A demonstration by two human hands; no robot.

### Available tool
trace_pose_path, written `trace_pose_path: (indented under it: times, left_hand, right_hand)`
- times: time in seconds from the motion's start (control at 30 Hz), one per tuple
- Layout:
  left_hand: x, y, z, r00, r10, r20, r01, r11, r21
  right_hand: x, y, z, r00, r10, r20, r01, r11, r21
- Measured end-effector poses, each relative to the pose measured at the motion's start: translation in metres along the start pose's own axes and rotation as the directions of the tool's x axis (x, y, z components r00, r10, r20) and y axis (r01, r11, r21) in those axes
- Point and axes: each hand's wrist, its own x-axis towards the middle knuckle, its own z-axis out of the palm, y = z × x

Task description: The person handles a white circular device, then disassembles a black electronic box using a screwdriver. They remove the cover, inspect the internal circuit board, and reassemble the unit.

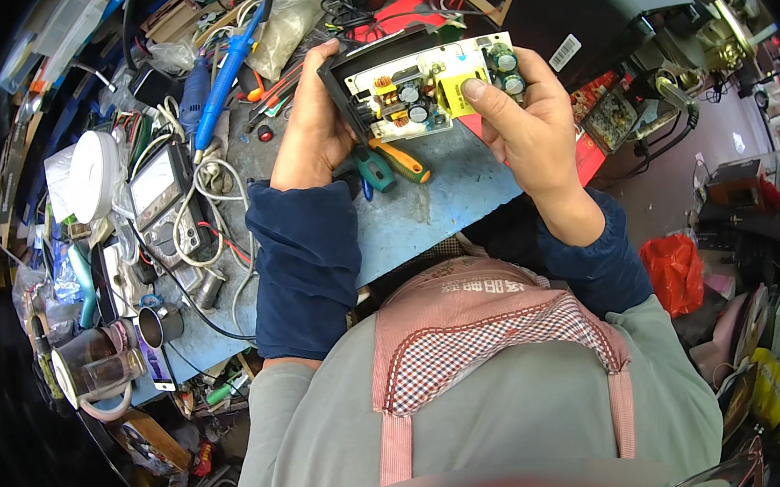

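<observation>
My left hand (311, 124) is wrapped round the left end of a black plastic casing (336, 87), its fingers mostly hidden behind. A pale circuit board (440, 58) lies tilted at the casing, and its right end sticks out past it. My right hand (535, 136) grips that right end, with the thumb against a yellow transformer (458, 96). Capacitors and coils stand up from the board. Just below on the blue bench top (447, 199) lie a green-handled screwdriver (374, 170) and an orange-handled tool (403, 161).
To the left are a blue soldering iron (223, 89), a multimeter (160, 195), tangled cables, a white round case (94, 176) and a glass jug (92, 366). A black equipment box (564, 1) stands at the back right. A red bag (673, 274) is low on the right.
</observation>
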Motion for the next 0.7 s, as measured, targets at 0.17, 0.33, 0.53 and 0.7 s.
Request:
trace_pose_path:
  times: [0.17, 0.33, 0.53, 0.7]
  left_hand:
    - [0.001, -0.005, 0.001, 0.999, -0.013, 0.043, 0.014, 0.999, -0.028]
    - [-0.007, -0.001, 0.005, 0.999, -0.031, 0.039, 0.033, 0.999, -0.039]
    - [-0.002, -0.006, 0.000, 0.998, 0.062, -0.001, -0.062, 0.997, -0.049]
    - [-0.001, -0.004, 0.003, 0.999, 0.033, 0.004, -0.032, 0.998, -0.046]
  right_hand:
    - [0.004, -0.009, 0.011, 0.974, -0.227, -0.006, 0.227, 0.974, 0.023]
    - [0.007, -0.007, 0.012, 0.990, -0.142, -0.026, 0.142, 0.989, 0.030]
    - [0.009, 0.008, 0.014, 0.992, -0.128, -0.021, 0.129, 0.986, 0.108]
    - [0.010, 0.027, 0.006, 0.993, -0.108, -0.042, 0.113, 0.983, 0.142]
